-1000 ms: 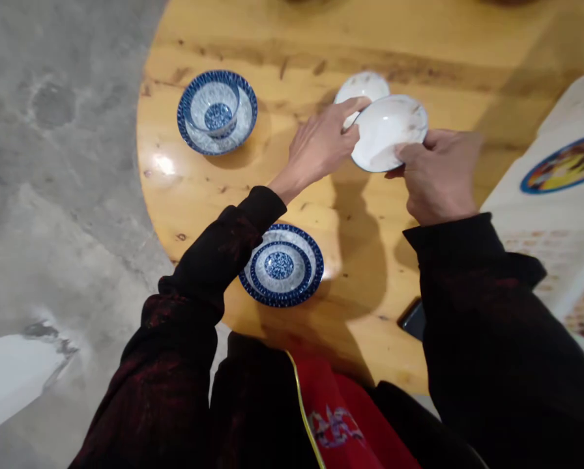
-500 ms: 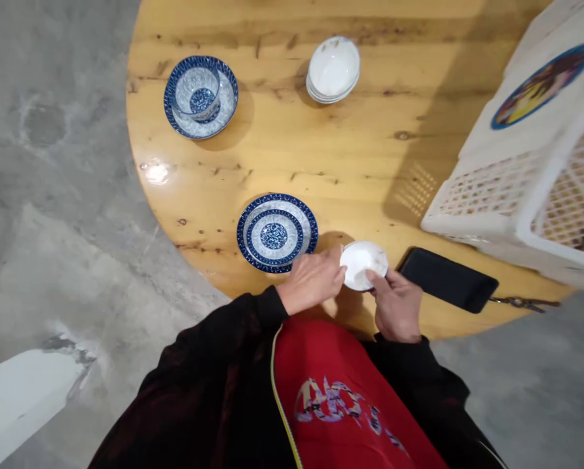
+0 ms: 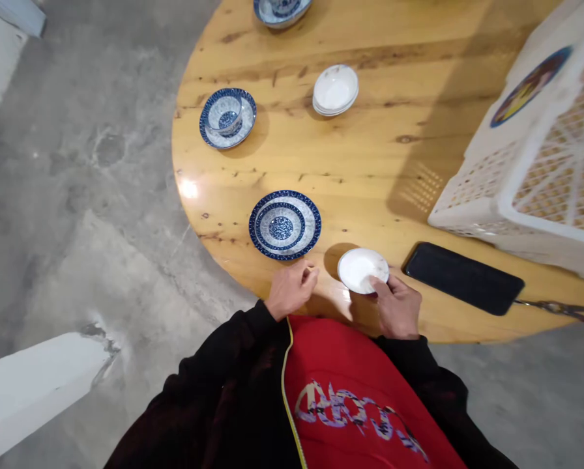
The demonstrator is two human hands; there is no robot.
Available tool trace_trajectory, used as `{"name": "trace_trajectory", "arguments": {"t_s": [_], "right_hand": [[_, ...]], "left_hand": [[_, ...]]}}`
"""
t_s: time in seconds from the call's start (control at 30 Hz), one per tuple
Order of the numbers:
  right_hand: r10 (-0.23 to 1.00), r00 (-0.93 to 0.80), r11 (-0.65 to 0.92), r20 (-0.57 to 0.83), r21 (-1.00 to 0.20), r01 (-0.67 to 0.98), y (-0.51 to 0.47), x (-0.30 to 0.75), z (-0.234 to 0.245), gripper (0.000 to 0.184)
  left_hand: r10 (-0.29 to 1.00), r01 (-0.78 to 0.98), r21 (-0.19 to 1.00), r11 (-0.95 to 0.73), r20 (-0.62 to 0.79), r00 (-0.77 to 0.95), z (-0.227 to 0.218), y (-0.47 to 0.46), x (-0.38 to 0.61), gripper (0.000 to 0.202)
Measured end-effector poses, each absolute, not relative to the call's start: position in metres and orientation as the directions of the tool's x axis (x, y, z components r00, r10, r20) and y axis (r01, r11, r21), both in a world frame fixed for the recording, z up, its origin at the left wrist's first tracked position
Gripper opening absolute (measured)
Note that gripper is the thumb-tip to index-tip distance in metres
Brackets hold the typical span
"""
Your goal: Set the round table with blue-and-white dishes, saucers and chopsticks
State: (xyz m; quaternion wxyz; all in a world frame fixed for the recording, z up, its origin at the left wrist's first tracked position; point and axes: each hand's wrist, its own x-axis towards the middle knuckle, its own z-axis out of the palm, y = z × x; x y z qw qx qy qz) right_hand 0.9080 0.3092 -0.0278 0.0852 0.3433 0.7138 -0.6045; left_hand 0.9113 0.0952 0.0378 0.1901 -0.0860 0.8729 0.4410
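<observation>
My right hand (image 3: 398,303) pinches the near-right rim of a small white dish (image 3: 360,268), thumb on top. The dish is held above the wooden table near its front edge, and its shadow falls to the left. My left hand (image 3: 292,288) is apart from the dish, fingers curled closed with nothing visible in them. Just beyond it lies a blue-patterned plate (image 3: 313,221) with a smaller patterned plate (image 3: 281,227) on top. Farther back stands a stack of white bowls (image 3: 335,90).
At the back left, a patterned bowl (image 3: 225,116) sits in a larger dish (image 3: 248,122). Another patterned dish (image 3: 285,19) is cut off by the top edge. A black phone (image 3: 463,277) with keys (image 3: 558,307) lies right of my right hand, before a white plastic basket (image 3: 504,189).
My left hand has let go of the white dish and moved left, below the stacked plates. My right hand still holds the dish. The view has shifted, showing more table at the back.
</observation>
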Motion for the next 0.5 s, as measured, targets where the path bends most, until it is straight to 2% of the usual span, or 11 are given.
{"name": "trace_trajectory", "arguments": {"t_s": [0.1, 0.2, 0.3, 0.5], "right_hand": [[0.387, -0.743, 0.021, -0.546, -0.800, 0.599, 0.312, 0.914, -0.031, 0.034], [0.364, -0.772, 0.056, -0.521, -0.815, 0.576, 0.313, 0.917, -0.032, 0.032], [0.351, -0.790, 0.048, -0.502, -0.833, 0.551, 0.312, 0.916, -0.033, 0.032], [0.338, -0.800, 0.030, -0.495, -0.844, 0.535, 0.307, 0.918, -0.033, 0.026]], "left_hand": [[-0.297, -0.507, 0.783, 0.361, -0.419, -0.858, 0.026, 0.078, 0.922, 0.016], [-0.496, -0.523, 0.838, 0.158, -0.390, -0.776, 0.023, 0.060, 0.913, 0.022], [-0.522, -0.513, 0.851, 0.117, -0.387, -0.760, 0.025, 0.047, 0.896, 0.029], [-0.554, -0.546, 0.814, 0.198, -0.366, -0.747, 0.017, 0.034, 0.876, 0.038]]}}
